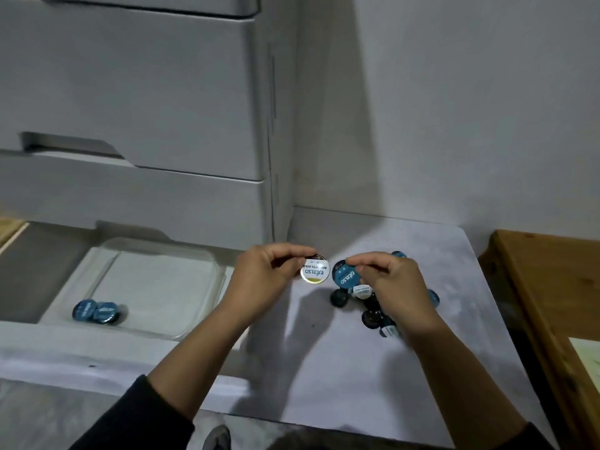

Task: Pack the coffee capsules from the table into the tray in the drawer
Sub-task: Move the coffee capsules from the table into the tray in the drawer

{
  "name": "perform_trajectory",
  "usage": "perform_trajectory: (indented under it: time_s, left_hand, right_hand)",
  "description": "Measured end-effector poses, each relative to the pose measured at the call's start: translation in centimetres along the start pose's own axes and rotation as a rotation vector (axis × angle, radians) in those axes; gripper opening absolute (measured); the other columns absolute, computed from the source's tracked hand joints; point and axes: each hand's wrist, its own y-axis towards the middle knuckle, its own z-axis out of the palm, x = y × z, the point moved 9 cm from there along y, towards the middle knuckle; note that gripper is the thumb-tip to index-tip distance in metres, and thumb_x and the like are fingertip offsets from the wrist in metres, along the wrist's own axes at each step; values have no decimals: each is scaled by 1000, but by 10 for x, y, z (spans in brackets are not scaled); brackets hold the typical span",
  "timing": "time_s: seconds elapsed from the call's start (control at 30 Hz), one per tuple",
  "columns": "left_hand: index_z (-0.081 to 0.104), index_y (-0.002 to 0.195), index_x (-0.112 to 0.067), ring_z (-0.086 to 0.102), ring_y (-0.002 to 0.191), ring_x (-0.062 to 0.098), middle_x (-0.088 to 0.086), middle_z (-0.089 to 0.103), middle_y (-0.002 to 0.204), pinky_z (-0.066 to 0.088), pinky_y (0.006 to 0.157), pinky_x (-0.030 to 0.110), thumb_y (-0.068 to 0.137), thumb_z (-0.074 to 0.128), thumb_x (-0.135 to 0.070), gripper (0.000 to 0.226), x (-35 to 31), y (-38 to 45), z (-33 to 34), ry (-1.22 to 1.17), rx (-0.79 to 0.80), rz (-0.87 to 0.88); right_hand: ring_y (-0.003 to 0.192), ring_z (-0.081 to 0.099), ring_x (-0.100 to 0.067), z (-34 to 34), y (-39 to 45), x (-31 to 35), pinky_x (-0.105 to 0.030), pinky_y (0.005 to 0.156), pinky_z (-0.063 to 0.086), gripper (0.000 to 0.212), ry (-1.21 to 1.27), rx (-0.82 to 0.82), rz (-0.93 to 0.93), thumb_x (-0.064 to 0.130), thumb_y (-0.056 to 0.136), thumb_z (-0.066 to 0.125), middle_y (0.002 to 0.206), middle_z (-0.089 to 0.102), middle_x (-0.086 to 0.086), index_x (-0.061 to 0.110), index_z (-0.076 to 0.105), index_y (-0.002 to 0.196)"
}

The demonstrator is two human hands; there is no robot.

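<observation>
the left hand (pixel 259 274) pinches a round white-lidded coffee capsule (pixel 314 271). the right hand (pixel 394 282) pinches a round blue-lidded capsule (pixel 343 277) above a small pile of dark capsules (pixel 370 306) on the white table (pixel 341 368). two blue capsules (pixel 95 310) lie in the clear plastic tray (pixel 181 323).

Capsule lids (pixel 314 272) glossy foil, bodies dark plastic. Tray (pixel 207 271) clear glossy plastic. Table (pixel 406 368) matt white. Side bench (pixel 535 287) varnished wood.

tray (pixel 207 271) in drawer (pixel 48 254), left of table (pixel 357 368)
</observation>
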Motion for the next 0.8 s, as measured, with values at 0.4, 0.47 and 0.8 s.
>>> perform_trajectory:
  time_s: [0.4, 0.47, 0.8]
  left_hand:
    - [75, 76, -33, 70, 77, -1, -16, 75, 80, 54, 74, 14, 85, 63, -6, 31, 67, 10, -198, 363, 135, -9]
    - [75, 74, -33, 68, 73, -4, -22, 72, 72, 52, 70, 10, 84, 64, -4, 32, 92, 16, -225, 423, 213, -20]
    - [76, 86, -19, 62, 78, 0, -7, 72, 85, 49, 80, 14, 83, 65, -9, 15, 184, 36, -248, 576, 619, -90]
  right_hand:
    - [69, 59, -6, 207, -12, 69, -5, 59, 43, 23, -112, 311, -17, 2, 86, 57, 83, 72, -4, 17, 74, 87]
    - [74, 60, -7, 249, -9, 67, -4, 63, 45, 20, -166, 357, 17, 3, 86, 58, 85, 70, -1, 15, 74, 89]
    - [66, 60, -17, 350, 11, 18, -32, 67, 54, 25, -358, 416, 293, -4, 81, 56, 79, 71, -15, 13, 75, 80]
